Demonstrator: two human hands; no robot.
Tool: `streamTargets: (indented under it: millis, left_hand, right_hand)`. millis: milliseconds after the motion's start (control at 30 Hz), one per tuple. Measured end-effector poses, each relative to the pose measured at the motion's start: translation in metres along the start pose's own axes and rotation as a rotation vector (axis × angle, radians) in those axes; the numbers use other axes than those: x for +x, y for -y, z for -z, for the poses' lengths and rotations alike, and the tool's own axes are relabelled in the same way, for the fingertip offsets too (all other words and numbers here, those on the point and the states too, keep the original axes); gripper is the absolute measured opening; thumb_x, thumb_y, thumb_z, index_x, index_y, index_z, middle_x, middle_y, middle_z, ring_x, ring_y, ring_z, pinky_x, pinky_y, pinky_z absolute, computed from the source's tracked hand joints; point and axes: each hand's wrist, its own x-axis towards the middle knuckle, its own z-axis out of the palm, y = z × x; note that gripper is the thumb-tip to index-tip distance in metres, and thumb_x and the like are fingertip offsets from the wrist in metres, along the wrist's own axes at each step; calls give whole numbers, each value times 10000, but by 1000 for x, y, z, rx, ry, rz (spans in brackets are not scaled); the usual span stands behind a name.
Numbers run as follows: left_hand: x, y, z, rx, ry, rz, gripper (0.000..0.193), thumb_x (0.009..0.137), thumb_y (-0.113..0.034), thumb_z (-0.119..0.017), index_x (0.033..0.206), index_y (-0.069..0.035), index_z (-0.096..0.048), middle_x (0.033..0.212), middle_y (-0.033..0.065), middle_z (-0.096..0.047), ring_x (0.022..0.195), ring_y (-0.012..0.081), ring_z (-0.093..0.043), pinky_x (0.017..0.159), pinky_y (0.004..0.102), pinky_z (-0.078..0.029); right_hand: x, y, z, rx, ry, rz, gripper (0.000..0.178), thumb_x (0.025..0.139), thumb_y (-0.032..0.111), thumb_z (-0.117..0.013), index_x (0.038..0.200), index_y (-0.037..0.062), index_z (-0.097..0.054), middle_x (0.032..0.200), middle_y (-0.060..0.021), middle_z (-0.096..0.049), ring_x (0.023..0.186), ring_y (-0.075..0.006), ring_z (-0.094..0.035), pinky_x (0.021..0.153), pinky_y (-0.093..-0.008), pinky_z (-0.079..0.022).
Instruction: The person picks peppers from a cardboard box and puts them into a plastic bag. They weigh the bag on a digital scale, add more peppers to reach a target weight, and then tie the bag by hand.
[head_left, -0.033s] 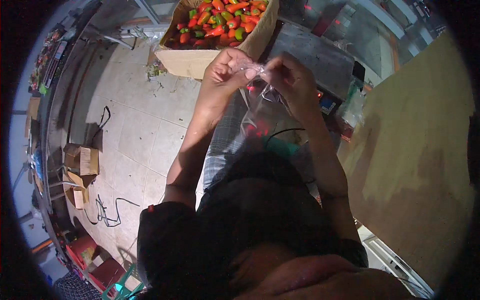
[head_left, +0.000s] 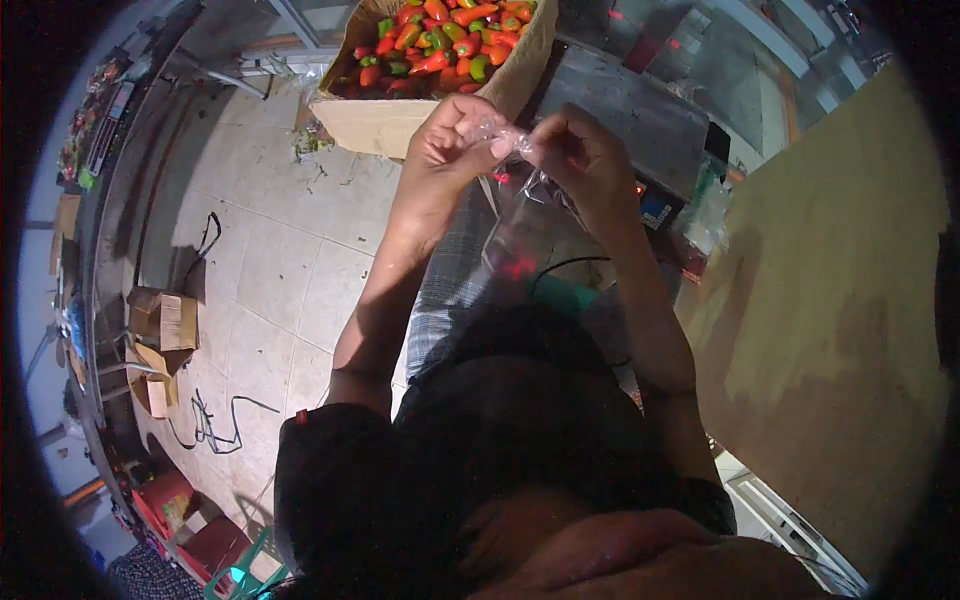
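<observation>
A clear plastic bag (head_left: 512, 235) hangs from my two hands, see-through, with its gathered edge at the top. My left hand (head_left: 450, 142) pinches that edge between thumb and fingers. Close beside it, my right hand (head_left: 583, 165) is closed on the other side of the same edge. Just beyond my left hand stands an open cardboard box (head_left: 365, 125) filled with red, orange and green peppers (head_left: 435, 45). I cannot make out anything inside the bag.
Right of the box lies a dark flat surface (head_left: 625, 105), with a small device with a lit display (head_left: 655, 210) near it. A wooden board (head_left: 820, 290) fills the right side. Smaller cardboard boxes (head_left: 175, 320) and a black strap (head_left: 215, 430) lie on the tiled floor (head_left: 270, 250).
</observation>
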Motion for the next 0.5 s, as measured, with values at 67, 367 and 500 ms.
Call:
streamTargets:
  millis: [67, 367, 500]
  left_hand:
    - [1, -2, -1, -23, 18, 2, 171, 810, 13, -597, 947, -58, -522, 847, 11, -601, 796, 62, -547, 690, 191, -416]
    - [3, 5, 6, -211, 117, 106, 142, 834, -91, -609, 933, -66, -510, 784, -6, -569, 705, 57, -535, 626, 190, -423]
    - [1, -1, -3, -354, 92, 154, 139, 842, -127, -611, 923, -69, -514, 784, -19, -567, 640, 16, -487, 541, 157, -358]
  right_hand:
    - [-1, 11, 1, 137, 53, -37, 126, 808, 152, -638, 808, 73, -540, 731, 53, -489, 675, -18, -440, 614, -181, -362]
    - [-1, 23, 5, 313, 64, -168, 149, 781, 166, -668, 840, 88, -555, 700, 69, -493, 583, 7, -399, 503, -163, -298]
    - [-3, 30, 6, 270, 157, -227, 167, 820, 187, -634, 883, 40, -585, 788, -9, -610, 732, -75, -559, 665, -227, -455]
